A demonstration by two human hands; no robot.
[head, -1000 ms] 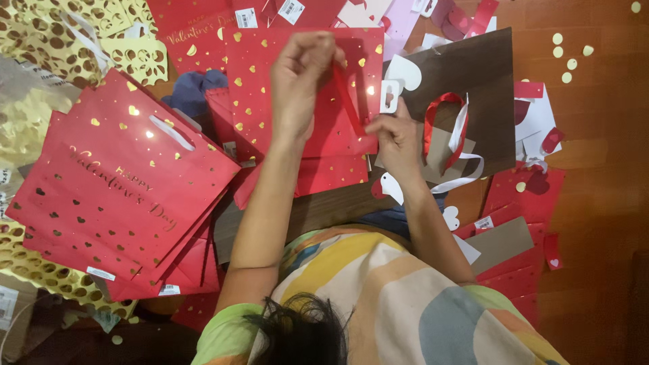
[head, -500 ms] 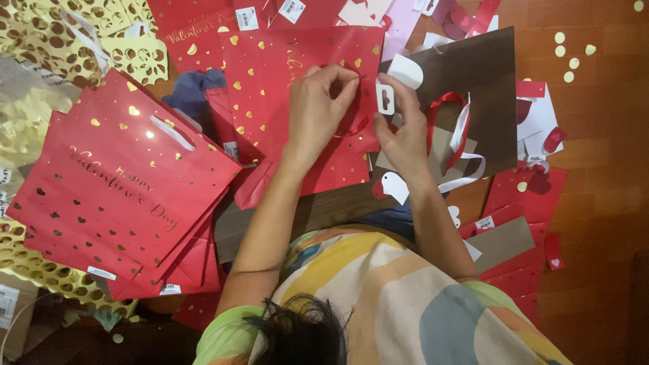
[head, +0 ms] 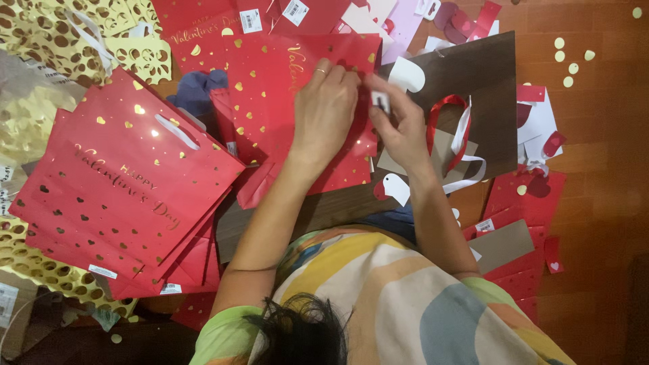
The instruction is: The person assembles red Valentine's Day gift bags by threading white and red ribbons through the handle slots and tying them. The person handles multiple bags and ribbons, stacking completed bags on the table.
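Left hand point(head: 326, 108) lies palm down, fingers curled, pressing the red bag point(head: 270, 101). Right hand point(head: 402, 125) pinches a small white tag point(head: 380, 101) at the bag's edge, forearms angled inward.

My left hand point(head: 326, 111), raised over the red gift bag point(head: 284, 101) a second ago, is now down on it. My right hand point(head: 400, 125) has moved in beside it, fingers pinching a small white tag point(head: 380, 101) at the bag's edge.
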